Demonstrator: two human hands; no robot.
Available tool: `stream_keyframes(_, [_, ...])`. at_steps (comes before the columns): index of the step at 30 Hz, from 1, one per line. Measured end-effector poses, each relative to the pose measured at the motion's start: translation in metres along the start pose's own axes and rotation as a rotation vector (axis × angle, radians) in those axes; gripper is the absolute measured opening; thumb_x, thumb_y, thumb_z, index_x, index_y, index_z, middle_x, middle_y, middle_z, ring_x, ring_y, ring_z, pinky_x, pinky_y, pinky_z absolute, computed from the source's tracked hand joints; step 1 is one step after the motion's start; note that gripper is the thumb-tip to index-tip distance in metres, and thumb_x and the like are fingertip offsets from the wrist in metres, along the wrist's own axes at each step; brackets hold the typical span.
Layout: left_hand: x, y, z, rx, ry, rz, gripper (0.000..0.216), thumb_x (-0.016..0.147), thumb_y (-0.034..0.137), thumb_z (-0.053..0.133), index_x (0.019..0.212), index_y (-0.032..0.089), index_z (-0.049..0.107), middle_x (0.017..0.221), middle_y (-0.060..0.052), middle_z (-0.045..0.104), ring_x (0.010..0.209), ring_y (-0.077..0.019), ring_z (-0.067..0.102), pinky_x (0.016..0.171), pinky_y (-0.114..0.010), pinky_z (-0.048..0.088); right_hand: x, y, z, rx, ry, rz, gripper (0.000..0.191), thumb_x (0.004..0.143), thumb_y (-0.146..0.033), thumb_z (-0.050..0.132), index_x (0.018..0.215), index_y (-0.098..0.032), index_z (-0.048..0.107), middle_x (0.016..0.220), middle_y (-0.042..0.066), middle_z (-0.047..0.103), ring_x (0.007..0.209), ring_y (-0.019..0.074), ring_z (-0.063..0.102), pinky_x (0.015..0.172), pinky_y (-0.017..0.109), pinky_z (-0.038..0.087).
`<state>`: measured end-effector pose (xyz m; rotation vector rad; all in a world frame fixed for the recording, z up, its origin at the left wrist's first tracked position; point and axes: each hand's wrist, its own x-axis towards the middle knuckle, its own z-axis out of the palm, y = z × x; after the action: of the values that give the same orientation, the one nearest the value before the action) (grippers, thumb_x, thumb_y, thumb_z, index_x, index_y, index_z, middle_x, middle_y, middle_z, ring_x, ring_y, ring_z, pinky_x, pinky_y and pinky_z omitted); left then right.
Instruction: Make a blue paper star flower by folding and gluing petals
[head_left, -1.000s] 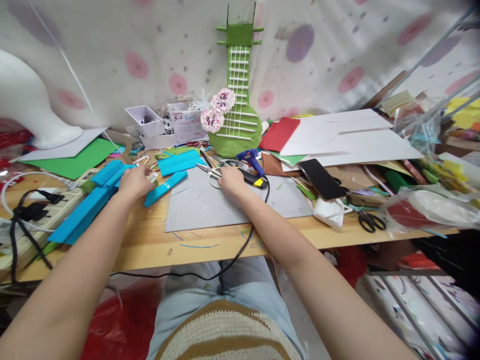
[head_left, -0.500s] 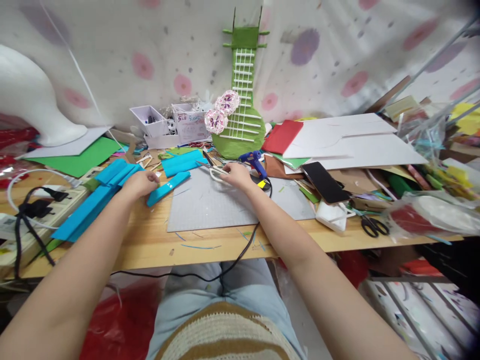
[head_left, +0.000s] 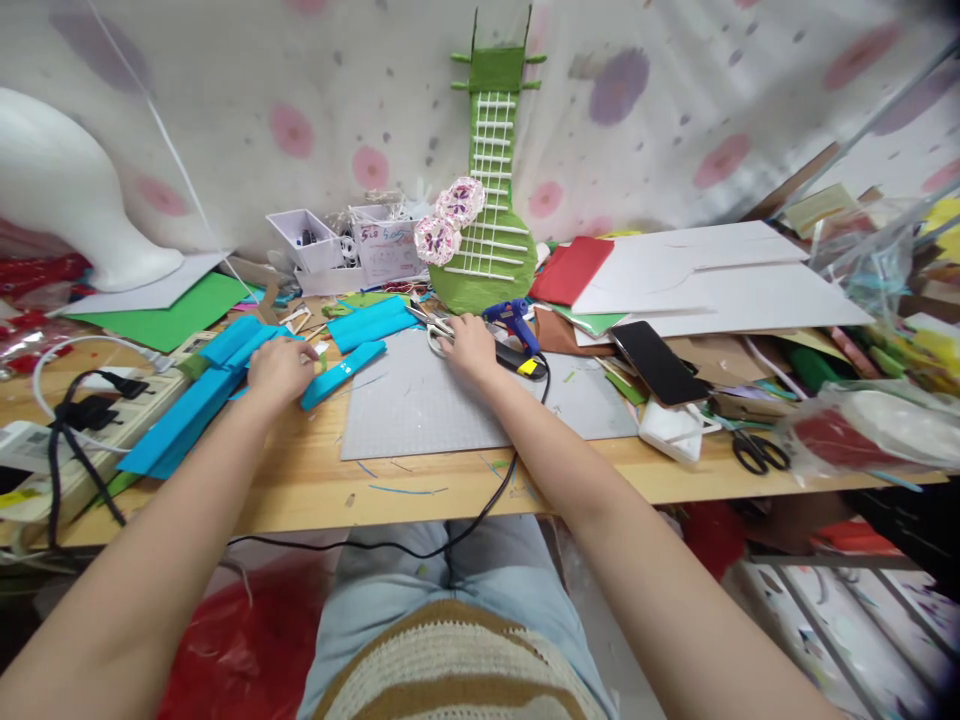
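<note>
One pair of scissors (head_left: 435, 340) is at the back left of the mat (head_left: 450, 410), its long axis slanting, tips pointing back and left beside the blue sheet (head_left: 371, 322). The right hand (head_left: 470, 345) is at its handles; whether it grips them I cannot tell. The left hand (head_left: 283, 368) is curled near the blue strip (head_left: 345, 373), its grip unclear. Open room spans the mat's front half, then bare tabletop (head_left: 315, 500) to the front edge.
</note>
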<state>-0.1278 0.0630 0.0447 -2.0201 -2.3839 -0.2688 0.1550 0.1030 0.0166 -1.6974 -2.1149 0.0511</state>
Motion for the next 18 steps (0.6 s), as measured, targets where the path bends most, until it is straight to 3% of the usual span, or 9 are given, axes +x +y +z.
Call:
stream_keyframes(4, [0.002,0.015,0.015,-0.174,-0.096,0.081,0.035,0.071,0.040,0.060,0.098,0.019,0.063,0.105,-0.011,0.066,0.098,-0.0273,0.060,0.079,-0.034,0.044,-0.016,-0.001,-0.003,0.066,0.015,-0.044,0.032,0.085,-0.028,0.048,0.112,-0.016,0.058,0.113,0.012,0.056,0.106,0.0238,0.047,0.090,0.034,0.038])
stream_keyframes(6, [0.006,0.019,0.020,-0.200,-0.142,0.063,0.037,0.064,0.041,0.066,0.093,0.018,0.063,0.098,-0.011,0.068,0.093,-0.0276,0.061,0.076,-0.033,0.045,-0.023,-0.002,-0.006,0.112,0.016,-0.054,0.030,0.084,-0.027,0.048,0.110,-0.015,0.059,0.112,0.011,0.057,0.106,0.0232,0.047,0.091,0.034,0.037])
stream_keyframes(10, [0.012,0.024,0.018,-0.355,-0.109,-0.052,0.033,0.051,0.034,0.074,0.078,0.018,0.064,0.080,-0.007,0.068,0.083,-0.0273,0.062,0.073,-0.034,0.046,-0.034,-0.005,-0.010,0.273,0.023,-0.049,0.026,0.082,-0.025,0.052,0.105,-0.016,0.061,0.108,0.009,0.060,0.103,0.0200,0.050,0.092,0.032,0.038])
stream_keyframes(14, [0.002,0.043,0.008,-0.952,-0.093,-0.189,0.039,0.046,0.030,0.078,0.078,0.017,0.061,0.073,-0.002,0.062,0.070,-0.0186,0.060,0.065,-0.030,0.046,-0.038,-0.015,-0.006,0.635,-0.077,0.027,0.019,0.079,-0.027,0.056,0.093,-0.016,0.063,0.094,0.004,0.065,0.080,0.0129,0.057,0.079,0.027,0.045])
stream_keyframes(18, [-0.022,0.085,0.015,-1.599,-0.268,-0.234,0.040,0.047,0.027,0.081,0.076,0.017,0.056,0.067,0.002,0.059,0.054,-0.0102,0.054,0.050,-0.023,0.043,-0.039,-0.024,0.003,1.058,-0.200,0.125,0.017,0.078,-0.030,0.057,0.084,-0.015,0.062,0.083,0.001,0.066,0.074,0.0096,0.058,0.067,0.021,0.047])
